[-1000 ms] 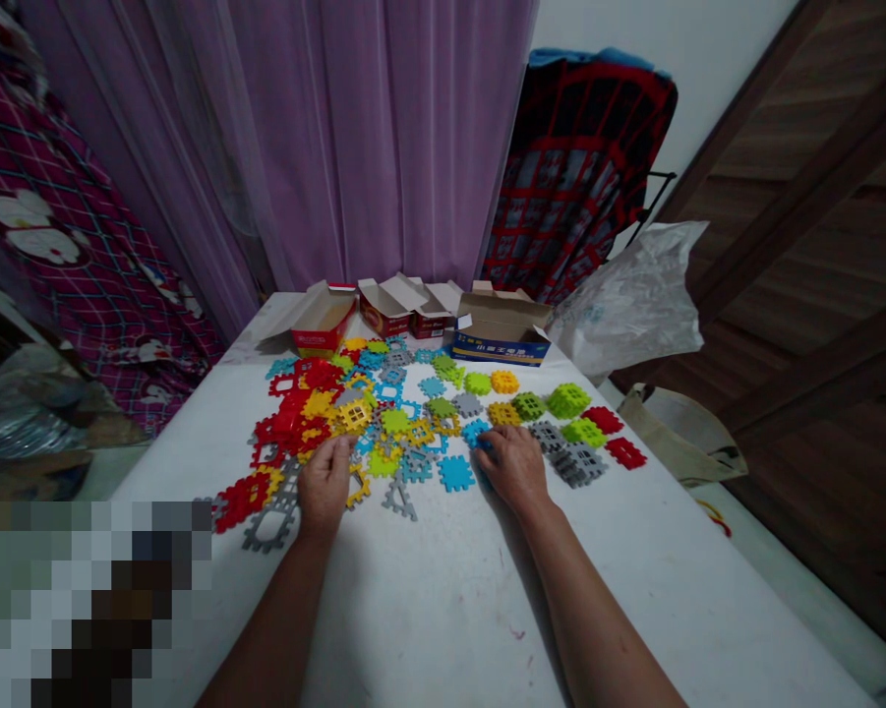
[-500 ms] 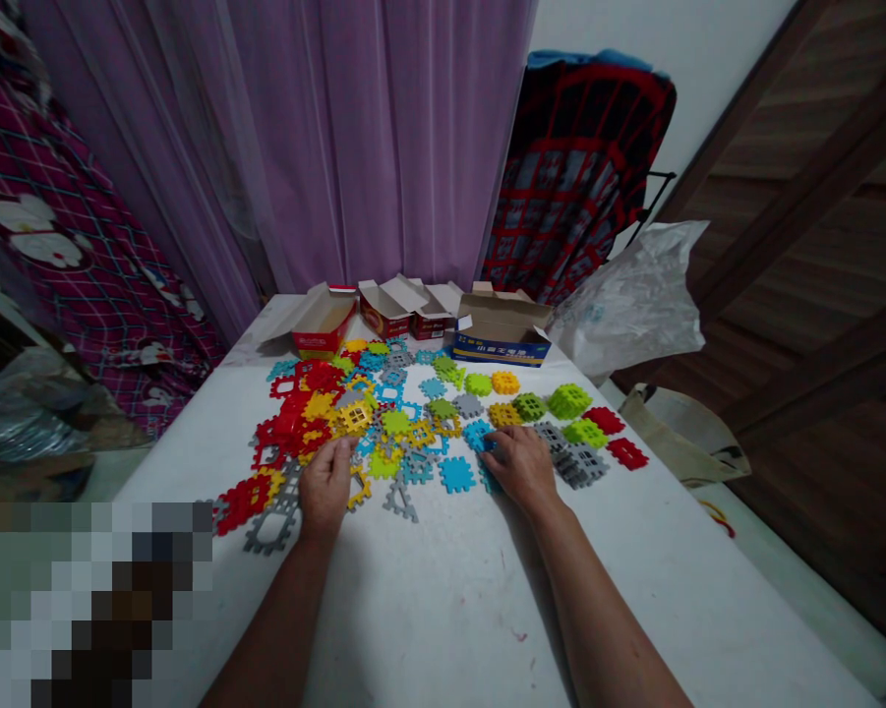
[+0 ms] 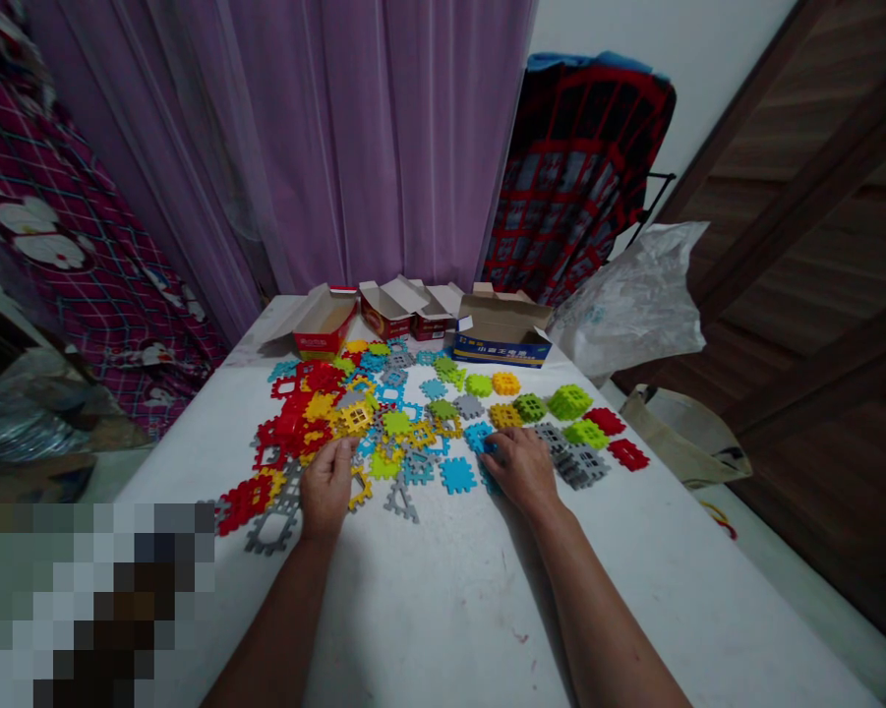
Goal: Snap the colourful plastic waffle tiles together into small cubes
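Note:
Several flat plastic building tiles (image 3: pixel 383 418) in red, yellow, blue, green and grey lie spread over a white table (image 3: pixel 443 600). My left hand (image 3: pixel 325 484) rests palm down at the near edge of the spread, fingers curled over a yellow tile (image 3: pixel 358 486), beside a grey tile (image 3: pixel 274 526). My right hand (image 3: pixel 520 467) lies palm down with its fingertips on a blue tile (image 3: pixel 479 434); whether it grips that tile is hidden. Small stacks of green, grey and red tiles (image 3: pixel 576 433) stand just right of that hand.
Open cardboard boxes stand at the table's far edge: a red one (image 3: pixel 323 323), two small red ones (image 3: pixel 405 313) and a blue and brown one (image 3: pixel 502 332). A clear plastic bag (image 3: pixel 634 300) sits at the right. Purple curtains hang behind. The table's right edge drops to the floor.
My right hand has slid slightly forward and to the right over the blue tiles. My left hand has hardly moved.

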Demonstrator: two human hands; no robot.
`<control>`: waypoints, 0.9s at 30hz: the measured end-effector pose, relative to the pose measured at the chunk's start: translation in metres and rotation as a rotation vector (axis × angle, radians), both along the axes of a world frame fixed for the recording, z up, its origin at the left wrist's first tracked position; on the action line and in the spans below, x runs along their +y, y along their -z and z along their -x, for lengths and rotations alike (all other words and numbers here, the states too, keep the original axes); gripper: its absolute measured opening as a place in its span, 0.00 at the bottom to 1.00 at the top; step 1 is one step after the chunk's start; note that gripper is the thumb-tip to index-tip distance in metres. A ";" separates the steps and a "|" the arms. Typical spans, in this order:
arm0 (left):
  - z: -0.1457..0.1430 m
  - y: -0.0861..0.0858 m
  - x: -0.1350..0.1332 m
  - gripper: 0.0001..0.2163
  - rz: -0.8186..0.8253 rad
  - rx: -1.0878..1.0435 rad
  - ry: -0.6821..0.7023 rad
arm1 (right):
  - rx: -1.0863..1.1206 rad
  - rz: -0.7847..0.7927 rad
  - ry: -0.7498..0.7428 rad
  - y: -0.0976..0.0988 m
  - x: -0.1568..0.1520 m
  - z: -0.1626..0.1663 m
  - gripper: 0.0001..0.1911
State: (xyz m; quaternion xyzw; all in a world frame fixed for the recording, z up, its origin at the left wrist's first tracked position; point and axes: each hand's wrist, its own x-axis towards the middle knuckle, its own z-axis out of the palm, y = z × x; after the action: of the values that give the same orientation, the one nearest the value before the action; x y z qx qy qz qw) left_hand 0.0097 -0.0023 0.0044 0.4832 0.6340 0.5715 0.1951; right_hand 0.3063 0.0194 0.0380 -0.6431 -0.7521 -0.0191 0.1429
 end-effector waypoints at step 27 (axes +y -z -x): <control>0.002 0.006 0.002 0.19 0.003 0.008 -0.004 | -0.042 0.083 0.008 -0.012 -0.012 0.003 0.15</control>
State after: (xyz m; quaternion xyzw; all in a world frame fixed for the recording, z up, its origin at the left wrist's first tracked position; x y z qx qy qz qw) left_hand 0.0075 -0.0001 -0.0015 0.4840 0.6366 0.5688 0.1923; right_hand 0.3038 0.0070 0.0502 -0.6508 -0.7526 -0.0020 0.1001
